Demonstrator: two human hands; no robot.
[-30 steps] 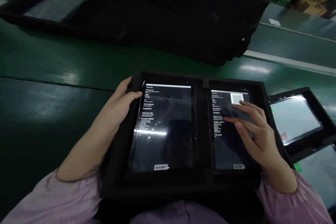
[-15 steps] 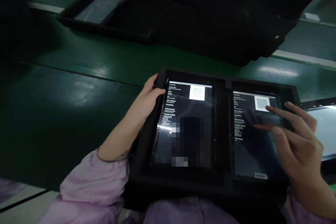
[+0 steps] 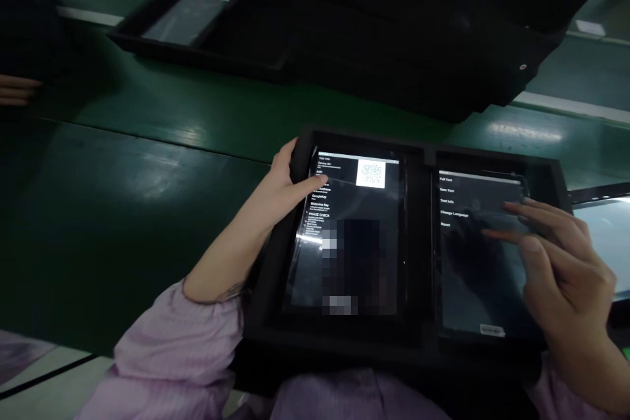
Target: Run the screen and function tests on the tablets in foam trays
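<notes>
A black foam tray (image 3: 418,236) in front of me holds two tablets side by side. My left hand (image 3: 283,180) grips the tray's left rim, its thumb lying over the left edge of the left tablet (image 3: 364,207). That tablet's screen shows lines of test text and a QR code. Over the right tablet (image 3: 457,275) is my right hand (image 3: 566,256), holding nothing, fingers apart, with the index finger extended toward the screen. Whether a fingertip touches the glass I cannot tell. The right tablet displays a short menu list, with a small barcode label near its bottom edge.
A tall stack of black trays (image 3: 418,46) stands beyond mine. Left of it, another black tray holds a tablet (image 3: 187,18). At the right edge is a device with a bright screen (image 3: 600,236). Another person's hand (image 3: 17,90) appears at the far left, by the green table (image 3: 123,203).
The right tablet's screen went from test info with a QR code to a menu list. My left thumb moved right onto the left screen. Another person's hand came into view at left.
</notes>
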